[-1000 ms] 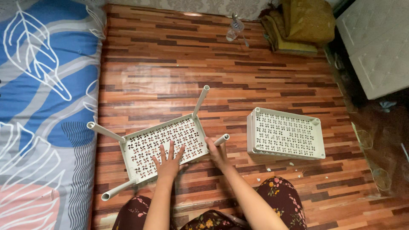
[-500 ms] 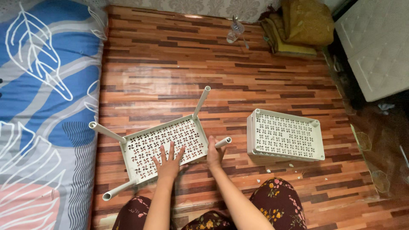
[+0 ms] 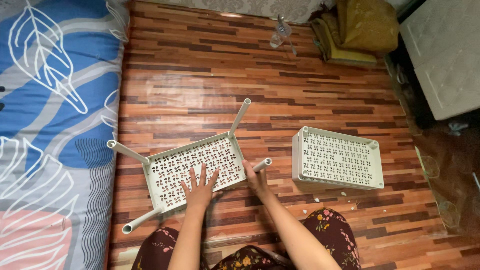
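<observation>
A white perforated plastic shelf tray [image 3: 172, 167] lies upside down on the wooden floor, with grey tube legs sticking up from its corners. My left hand [image 3: 199, 187] presses flat on the tray's near edge, fingers spread. My right hand [image 3: 256, 179] sits at the tray's near right corner, wrapped around the base of the short grey leg [image 3: 262, 164] there. Two more legs [image 3: 239, 118] [image 3: 126, 151] rise from the far corners, and one [image 3: 141, 220] points toward me at the near left.
A second stack of white perforated trays [image 3: 338, 158] rests on the floor to the right. A mattress with a blue leaf pattern [image 3: 50, 125] borders the left. Folded yellow-brown cloth [image 3: 357, 27] and a clear bottle [image 3: 278, 36] lie at the far wall. A white quilted block [image 3: 445, 55] is at right.
My right hand shifted slightly along the corner leg, and the leg tilted a little. The left hand stays pressed on the tray. The view drifted a bit.
</observation>
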